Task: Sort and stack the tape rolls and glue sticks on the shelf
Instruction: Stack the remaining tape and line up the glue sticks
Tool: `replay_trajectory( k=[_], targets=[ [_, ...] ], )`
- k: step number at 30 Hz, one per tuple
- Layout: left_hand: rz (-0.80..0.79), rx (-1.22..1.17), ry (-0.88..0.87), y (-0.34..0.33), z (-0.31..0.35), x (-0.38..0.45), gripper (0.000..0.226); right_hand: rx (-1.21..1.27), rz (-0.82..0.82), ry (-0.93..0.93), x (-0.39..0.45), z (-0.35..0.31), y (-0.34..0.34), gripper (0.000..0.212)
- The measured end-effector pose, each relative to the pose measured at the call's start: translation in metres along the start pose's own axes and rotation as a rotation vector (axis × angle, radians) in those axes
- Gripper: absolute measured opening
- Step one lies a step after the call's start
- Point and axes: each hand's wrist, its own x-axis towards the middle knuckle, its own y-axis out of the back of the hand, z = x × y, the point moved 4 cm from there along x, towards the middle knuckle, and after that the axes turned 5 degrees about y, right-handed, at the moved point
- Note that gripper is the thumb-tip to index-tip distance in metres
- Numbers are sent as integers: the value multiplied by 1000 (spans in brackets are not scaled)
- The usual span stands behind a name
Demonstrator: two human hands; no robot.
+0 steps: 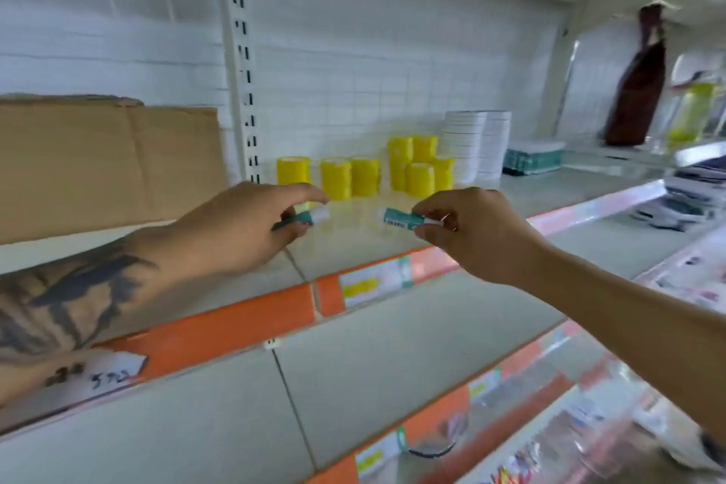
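Holding one glue stick each, both hands reach over the front part of the shelf (393, 248). The left hand (239, 226) pinches a teal glue stick (304, 218) between thumb and fingers, and its white end points to the right. The right hand (467, 228) grips a second glue stick (400, 219) by its white end, and the teal body with a barcode points to the left. The two sticks lie almost in one line, near each other but apart, just above the shelf surface. Behind the hands, closer to the back wall, stand the yellow tape rolls (416, 165), some alone and some stacked in two levels. Just beside them on the right is a stack of white rolls (477, 141). A cardboard box (106, 165) stands on the left of the shelf.
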Motion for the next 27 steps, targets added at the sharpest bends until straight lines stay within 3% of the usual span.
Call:
replay_trajectory(
  k=[6,11,19,27],
  targets=[
    [64,-61,-179,-71,157,70,45,-48,65,-111,-76,129,68,20],
    [11,-72,-257,-111,235,118,37,-62,110,-188,-110,209,110,19],
    [-48,-10,-266,-163,300,204,34,-55,137,-253,-113,306,133,19],
    [-70,17,-219,-217,291,300,36,-88,149,-212,-20,394,142,17]
  ],
)
